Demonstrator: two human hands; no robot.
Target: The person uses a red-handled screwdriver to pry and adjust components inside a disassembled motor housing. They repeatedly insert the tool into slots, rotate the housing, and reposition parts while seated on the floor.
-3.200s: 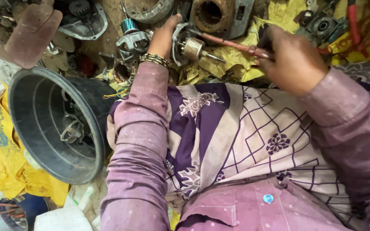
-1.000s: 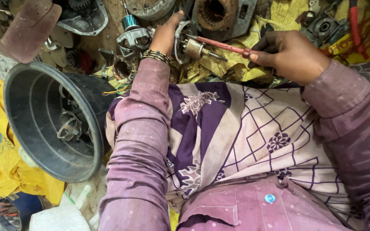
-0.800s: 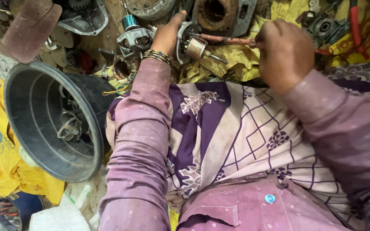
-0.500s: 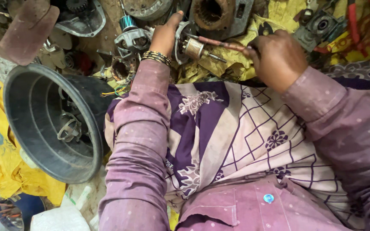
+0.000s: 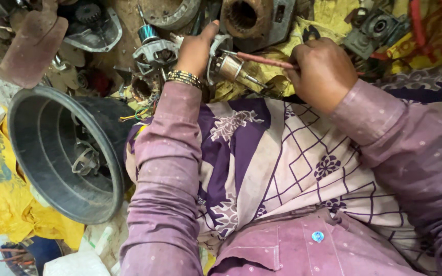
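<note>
Your left hand (image 5: 196, 50) grips the small motor rotor (image 5: 229, 67), its shaft pointing right and slightly toward you, toward your other fingers. Your right hand (image 5: 323, 71) is clenched on a thin reddish rod (image 5: 262, 60), whose tip meets the rotor just beyond your left fingers.

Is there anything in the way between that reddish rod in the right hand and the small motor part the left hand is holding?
Nothing visible. The right hand holds the reddish rod, whose tip already meets the small motor armature gripped by the left hand. The scrap parts lie around them, not between them.
</note>
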